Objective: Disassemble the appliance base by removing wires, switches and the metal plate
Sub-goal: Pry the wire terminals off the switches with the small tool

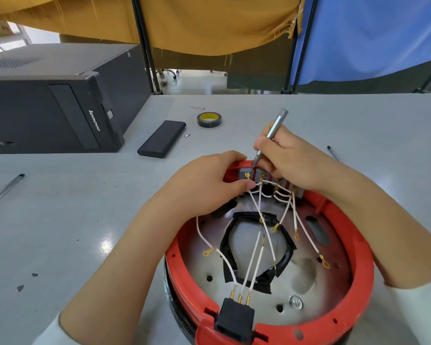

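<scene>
A grey table [60,207] fills the lower frame, glare glinting left of centre. A black computer tower [47,100] lies at upper left. Behind, mustard cloth [197,23] and blue cloth [368,36] hang on black poles [144,46] above pale floor [197,83].

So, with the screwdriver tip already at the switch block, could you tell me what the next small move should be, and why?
Probably lever gently with the screwdriver to work the leftmost brass terminal off the grey switch block. The right hand holds the tip beside that terminal, the left hand steadies the red base at the block, and the white wires at the block remain attached.
</scene>
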Motion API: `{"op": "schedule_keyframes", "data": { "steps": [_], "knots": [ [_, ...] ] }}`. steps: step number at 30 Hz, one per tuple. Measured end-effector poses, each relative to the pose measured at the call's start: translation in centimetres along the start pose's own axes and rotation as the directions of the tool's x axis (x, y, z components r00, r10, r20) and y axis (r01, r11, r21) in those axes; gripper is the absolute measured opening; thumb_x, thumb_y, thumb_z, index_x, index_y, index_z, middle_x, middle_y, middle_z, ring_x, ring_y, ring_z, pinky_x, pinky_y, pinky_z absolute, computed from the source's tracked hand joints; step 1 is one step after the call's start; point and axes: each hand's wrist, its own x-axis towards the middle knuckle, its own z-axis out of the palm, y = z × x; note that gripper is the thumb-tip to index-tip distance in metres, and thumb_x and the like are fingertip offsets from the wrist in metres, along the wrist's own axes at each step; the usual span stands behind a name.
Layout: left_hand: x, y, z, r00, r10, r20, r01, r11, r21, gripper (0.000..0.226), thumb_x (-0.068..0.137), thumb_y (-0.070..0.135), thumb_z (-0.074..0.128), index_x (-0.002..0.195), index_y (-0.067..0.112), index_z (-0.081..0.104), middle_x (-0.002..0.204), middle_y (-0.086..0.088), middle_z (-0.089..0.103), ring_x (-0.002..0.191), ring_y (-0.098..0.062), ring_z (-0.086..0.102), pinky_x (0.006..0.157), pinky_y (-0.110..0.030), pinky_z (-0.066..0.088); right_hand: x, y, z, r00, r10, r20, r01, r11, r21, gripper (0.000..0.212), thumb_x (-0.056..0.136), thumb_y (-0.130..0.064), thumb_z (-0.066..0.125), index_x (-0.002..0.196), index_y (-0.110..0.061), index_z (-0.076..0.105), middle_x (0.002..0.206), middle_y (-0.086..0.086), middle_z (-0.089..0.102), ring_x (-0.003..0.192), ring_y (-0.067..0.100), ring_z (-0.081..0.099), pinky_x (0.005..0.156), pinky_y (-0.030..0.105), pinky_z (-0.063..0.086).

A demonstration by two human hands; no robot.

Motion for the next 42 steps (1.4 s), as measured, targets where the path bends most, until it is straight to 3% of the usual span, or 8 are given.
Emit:
{"op": "schedule_keyframes", "data": {
  "steps": [4,11,16,19,23,33,36,42],
  "knots": [
    [0.0,0.0,0.0,1.000,-0.002,-0.004,0.002,1.000,-0.003,0.050,0.084,0.052,0.057,0.129,0.032,0.048,0.118,0.009,0.061,0.106,-0.011,0.055,0.090,-0.032,0.045,0.8,-0.2,0.1,0.998,0.048,0.043,-0.048,0.999,0.007,0.013,0.096,-0.029,0.038,0.085,-0.024,0.042,0.045,-0.010,0.049,0.044,0.005,0.040,0.052,0.029,0.036],
    [-0.1,0.0,0.0,1.000,0.005,-0.014,-0.005,1.000,0.000,0.049,0.085,0.051,0.057,0.129,0.032,0.048,0.119,0.008,0.061,0.106,-0.012,0.054,0.088,-0.031,0.044,0.3,-0.1,0.5,0.998,0.032,-0.055,-0.033,0.999,-0.009,0.014,0.093,-0.029,0.039,0.083,-0.022,0.044,0.049,-0.010,0.047,0.046,0.007,0.040,0.052,0.030,0.036],
    [-0.2,0.1,0.0,1.000,0.011,-0.015,-0.011,1.000,0.001,0.049,0.085,0.051,0.057,0.128,0.031,0.048,0.118,0.007,0.061,0.105,-0.012,0.055,0.087,-0.030,0.044,0.7,-1.1,0.9,0.993,0.050,-0.106,-0.054,0.998,-0.033,0.020,0.093,-0.026,0.037,0.080,-0.014,0.046,0.054,0.002,0.044,0.048,0.015,0.037,0.053,0.032,0.034],
    [-0.1,0.0,0.0,1.000,0.013,-0.020,-0.013,1.000,0.007,0.049,0.085,0.051,0.057,0.129,0.031,0.048,0.118,0.008,0.061,0.106,-0.012,0.055,0.087,-0.030,0.044,0.3,-0.9,1.3,0.983,-0.007,-0.182,-0.004,0.998,-0.060,0.022,0.092,-0.026,0.038,0.084,-0.008,0.048,0.055,0.000,0.047,0.051,0.016,0.041,0.055,0.035,0.038],
    [-0.2,0.0,0.0,0.999,0.020,-0.030,-0.019,1.000,0.010,0.045,0.084,0.051,0.057,0.125,0.033,0.050,0.112,0.010,0.062,0.098,-0.011,0.055,0.083,-0.030,0.045,-0.8,-0.6,1.3,0.960,-0.134,-0.246,0.147,0.989,0.035,0.016,0.093,-0.018,0.040,0.079,-0.013,0.046,0.046,-0.009,0.048,0.042,0.005,0.038,0.044,0.024,0.036],
    [-0.2,0.1,0.0,0.999,0.028,-0.023,-0.028,0.999,0.018,0.046,0.085,0.050,0.056,0.127,0.032,0.049,0.111,0.008,0.063,0.100,-0.013,0.056,0.084,-0.033,0.046,-1.0,-0.9,1.6,0.967,-0.210,-0.144,0.174,0.958,-0.227,0.018,0.095,-0.029,0.036,0.080,-0.021,0.042,0.058,-0.003,0.047,0.051,0.014,0.045,0.054,0.038,0.041],
    [-0.2,0.0,0.1,0.999,0.031,-0.027,-0.031,0.999,0.015,0.046,0.085,0.050,0.056,0.127,0.032,0.049,0.112,0.008,0.062,0.101,-0.013,0.056,0.083,-0.031,0.045,-0.4,-1.2,1.5,0.984,-0.130,-0.123,0.103,0.974,-0.202,0.019,0.095,-0.028,0.036,0.077,-0.027,0.038,0.059,-0.003,0.046,0.053,0.015,0.044,0.055,0.035,0.038],
    [-0.1,0.0,0.1,0.999,0.029,-0.025,-0.029,1.000,0.002,0.047,0.085,0.050,0.057,0.127,0.032,0.049,0.114,0.007,0.062,0.101,-0.012,0.055,0.079,-0.028,0.041,1.5,-1.6,1.3,0.996,0.050,-0.071,-0.061,0.984,-0.165,0.019,0.094,-0.027,0.035,0.083,-0.015,0.044,0.059,0.001,0.044,0.054,0.020,0.041,0.058,0.034,0.034]
  ]
}}
